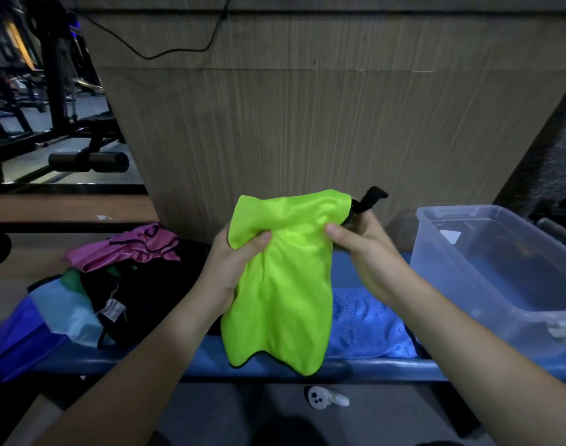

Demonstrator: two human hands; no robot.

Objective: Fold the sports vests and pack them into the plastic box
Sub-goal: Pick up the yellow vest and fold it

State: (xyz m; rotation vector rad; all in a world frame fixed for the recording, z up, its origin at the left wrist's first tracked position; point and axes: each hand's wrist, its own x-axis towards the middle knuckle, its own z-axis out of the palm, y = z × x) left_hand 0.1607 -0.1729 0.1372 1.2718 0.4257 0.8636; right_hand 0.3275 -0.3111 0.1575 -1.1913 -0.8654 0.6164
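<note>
A bright green sports vest (283, 278) with black trim hangs in the air above a blue bench (355, 268). My left hand (233, 265) pinches its upper left edge. My right hand (363, 249) grips its upper right edge, where a black strap sticks up. The vest's lower hem dangles just past the bench's front edge. A clear plastic box (497, 275) stands open on the bench at the right. A heap of other vests (114, 275), pink, black, green, pale blue and purple, lies on the bench at the left.
A blue cloth (368, 323) lies flat on the bench under my right forearm. A wood-grain panel (307, 123) rises behind the bench. Gym equipment (66, 123) stands at the far left. A small white object (323, 397) lies on the floor below the bench.
</note>
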